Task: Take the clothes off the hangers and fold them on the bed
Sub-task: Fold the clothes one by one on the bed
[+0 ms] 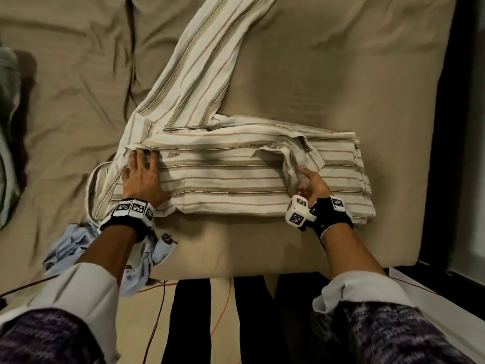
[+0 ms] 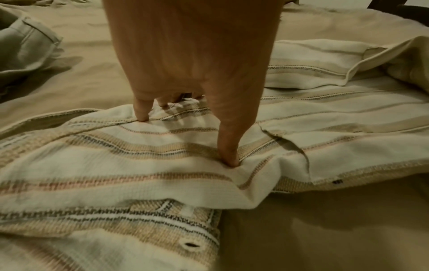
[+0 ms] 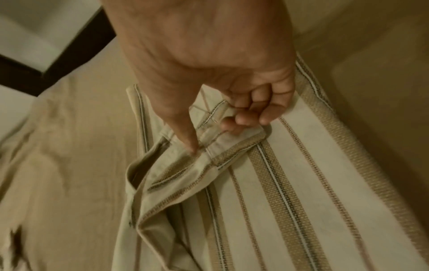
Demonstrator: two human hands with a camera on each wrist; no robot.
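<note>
Striped shirt (image 1: 236,177): left hand (image 1: 141,177) presses flat (fingers spread), right hand (image 1: 312,183) pinches its collar (image 3: 223,146).

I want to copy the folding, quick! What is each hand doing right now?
Left hand: open, fingers straight, pressing down on the striped shirt.
Right hand: closed, fingers curled round the shirt's collar.

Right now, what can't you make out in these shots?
- Head view: striped shirt sleeve end, cut off by the top edge.
- Head view: grey-green cloth, cropped by the left edge; what it is, unclear.
- Head view: light blue garment, partly under the left forearm.
- Left wrist view: left hand middle fingertips, behind the knuckles.
- Right wrist view: right hand blocks the shirt's collar.
</note>
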